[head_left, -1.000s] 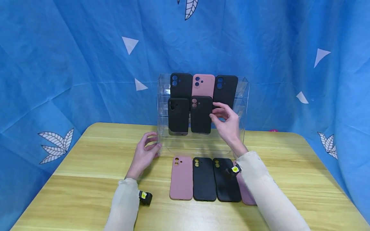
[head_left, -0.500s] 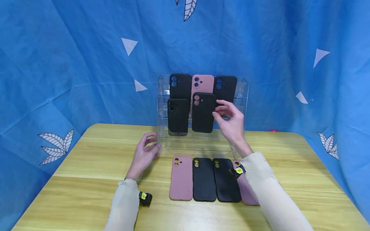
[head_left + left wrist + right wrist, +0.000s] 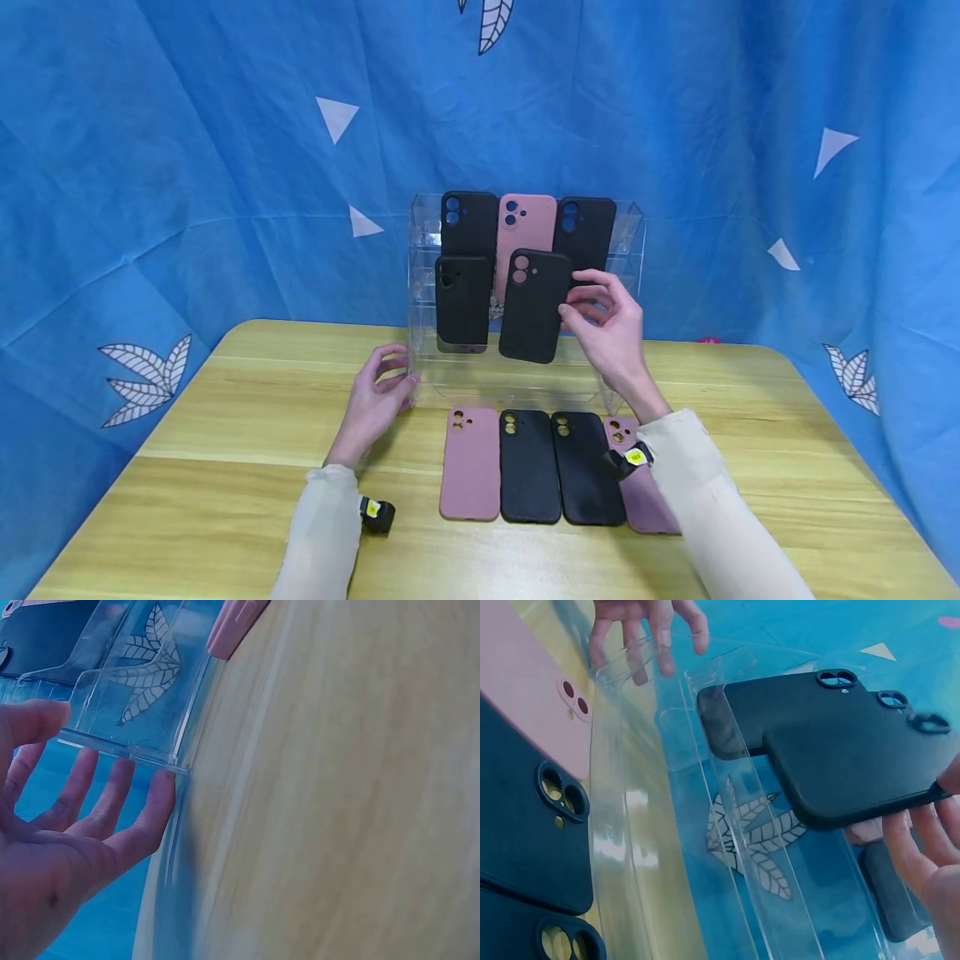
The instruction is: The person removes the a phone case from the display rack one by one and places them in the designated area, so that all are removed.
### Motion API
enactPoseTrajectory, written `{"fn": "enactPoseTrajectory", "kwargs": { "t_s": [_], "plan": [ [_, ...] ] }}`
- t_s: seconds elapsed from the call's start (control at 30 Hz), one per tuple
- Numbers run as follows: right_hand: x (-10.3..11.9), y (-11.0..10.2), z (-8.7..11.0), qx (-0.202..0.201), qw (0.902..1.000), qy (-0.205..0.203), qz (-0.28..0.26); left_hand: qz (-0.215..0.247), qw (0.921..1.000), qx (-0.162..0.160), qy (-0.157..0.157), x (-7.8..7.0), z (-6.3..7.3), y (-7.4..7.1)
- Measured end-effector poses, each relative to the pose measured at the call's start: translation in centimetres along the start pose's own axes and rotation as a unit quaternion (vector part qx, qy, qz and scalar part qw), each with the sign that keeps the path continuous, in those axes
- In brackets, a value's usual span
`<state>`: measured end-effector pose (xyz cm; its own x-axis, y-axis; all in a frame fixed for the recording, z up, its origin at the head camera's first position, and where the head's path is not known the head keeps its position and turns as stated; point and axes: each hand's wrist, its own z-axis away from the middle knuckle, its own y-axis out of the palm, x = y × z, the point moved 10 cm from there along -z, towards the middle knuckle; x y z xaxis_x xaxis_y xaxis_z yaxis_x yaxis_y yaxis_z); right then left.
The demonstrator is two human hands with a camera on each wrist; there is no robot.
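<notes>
My right hand [image 3: 609,329] pinches a black phone case [image 3: 534,307] by its right edge, thumb in front and fingers behind. The case leans slightly, in front of the clear tiered rack [image 3: 457,379]. In the right wrist view, the held phone case [image 3: 855,761] overlaps another black case [image 3: 742,712]. My left hand [image 3: 375,406] touches the rack's left end. Its fingers lie spread along the clear panel [image 3: 142,712] in the left wrist view. Behind the held case stand a black case [image 3: 469,221], a pink case [image 3: 527,221] and another black case [image 3: 588,229]; a black case [image 3: 462,304] stands to its left.
On the wooden table [image 3: 225,417], in front of the rack, lie a pink case [image 3: 470,467], a black case [image 3: 530,471], a second black case [image 3: 588,475] and another pink case [image 3: 651,500], partly under my right forearm. A blue curtain [image 3: 225,167] hangs behind.
My right hand has moved right with the black case, which rose slightly, then came lower and tilted, away from its place beside the left black case. The left hand has stayed still.
</notes>
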<state>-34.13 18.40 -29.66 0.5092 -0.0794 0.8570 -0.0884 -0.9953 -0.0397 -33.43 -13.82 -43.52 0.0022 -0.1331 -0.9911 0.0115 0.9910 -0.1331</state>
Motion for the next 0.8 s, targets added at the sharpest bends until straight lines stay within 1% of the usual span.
{"fn": "enactPoseTrajectory", "kwargs": {
  "t_s": [0.2,0.33,0.6,0.8],
  "plan": [
    [-0.9,-0.2,0.6,0.011,0.9991,0.037,-0.019,-0.001,1.0,-0.001,-0.001,0.0,0.0,0.0],
    [-1.5,-0.4,1.0,0.02,0.9979,0.058,-0.021,0.001,1.0,-0.001,-0.002,0.0,0.0,-0.1],
    [-2.1,-0.9,2.0,0.036,0.9964,0.077,-0.01,0.002,1.0,-0.001,-0.002,0.0,0.0,-0.1],
    [-2.4,-1.7,2.7,0.034,0.9957,0.086,0.0,0.008,1.0,-0.004,0.002,-0.1,0.1,0.0]
  ]
}}
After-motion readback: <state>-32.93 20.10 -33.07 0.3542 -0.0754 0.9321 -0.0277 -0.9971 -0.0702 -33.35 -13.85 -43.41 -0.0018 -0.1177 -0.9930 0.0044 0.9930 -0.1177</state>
